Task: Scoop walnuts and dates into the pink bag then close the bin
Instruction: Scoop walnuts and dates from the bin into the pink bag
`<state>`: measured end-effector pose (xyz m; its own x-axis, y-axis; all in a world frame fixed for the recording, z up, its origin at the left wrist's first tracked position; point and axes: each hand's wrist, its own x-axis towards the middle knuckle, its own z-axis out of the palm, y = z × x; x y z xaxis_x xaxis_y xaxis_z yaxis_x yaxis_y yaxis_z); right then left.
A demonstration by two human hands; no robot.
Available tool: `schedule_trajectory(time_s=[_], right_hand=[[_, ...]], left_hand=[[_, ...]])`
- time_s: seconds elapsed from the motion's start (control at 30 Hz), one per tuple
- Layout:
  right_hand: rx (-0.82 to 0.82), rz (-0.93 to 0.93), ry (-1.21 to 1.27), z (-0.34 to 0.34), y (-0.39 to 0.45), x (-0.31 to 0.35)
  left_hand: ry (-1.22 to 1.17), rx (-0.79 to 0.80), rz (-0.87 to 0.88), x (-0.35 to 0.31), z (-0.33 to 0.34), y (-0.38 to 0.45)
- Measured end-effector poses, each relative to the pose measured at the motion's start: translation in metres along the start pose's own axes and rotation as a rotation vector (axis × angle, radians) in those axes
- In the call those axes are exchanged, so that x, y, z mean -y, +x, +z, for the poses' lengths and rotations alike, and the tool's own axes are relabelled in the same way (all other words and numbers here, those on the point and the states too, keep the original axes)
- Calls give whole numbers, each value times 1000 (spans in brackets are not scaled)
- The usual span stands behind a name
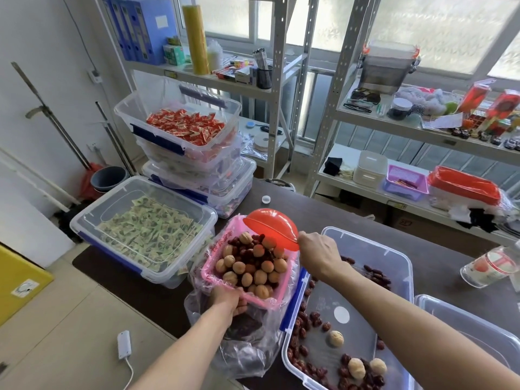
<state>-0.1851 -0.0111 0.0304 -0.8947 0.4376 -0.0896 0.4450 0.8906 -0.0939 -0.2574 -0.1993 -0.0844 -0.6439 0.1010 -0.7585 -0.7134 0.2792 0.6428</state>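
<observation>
The left hand (225,301) is gripping the pink bag's (213,243) rim, brimming with walnuts and dates, while right-hand (319,254) fingers are clamping the tipped red scoop (271,225).

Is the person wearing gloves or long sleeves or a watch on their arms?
No. The left hand and the right hand are both bare, with no gloves, and no rings show. Both forearms are uncovered right to the picture's bottom edge, so no sleeves show. There is no watch or bracelet on either wrist.
</observation>
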Motion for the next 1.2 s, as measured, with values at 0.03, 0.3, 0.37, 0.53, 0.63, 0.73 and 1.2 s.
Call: schedule_trajectory(time_s=[0.03, 0.3, 0.37, 0.53, 0.63, 0.73, 1.2], right_hand=[[-22, 4, -8, 0, 0, 0], [-84, 50, 19, -5, -6, -14], [-91, 59, 45, -7, -9, -20], [-119, 82, 84, -10, -22, -44], [-129, 93, 93, -15, -35, -65], [-149, 128, 96, -20, -54, -90], [89, 170, -320, 1, -134, -151]], left_hand=[[-2, 2, 2, 0, 0, 0], [23, 1, 37, 4, -6, 0], [71, -7, 53, 5, -9, 1], [228, 15, 69, 4, -12, -2], [329, 104, 70, 3, -8, -18], [394, 185, 82, 6, -1, -33], [558, 276, 408, 21, 34, -57]])
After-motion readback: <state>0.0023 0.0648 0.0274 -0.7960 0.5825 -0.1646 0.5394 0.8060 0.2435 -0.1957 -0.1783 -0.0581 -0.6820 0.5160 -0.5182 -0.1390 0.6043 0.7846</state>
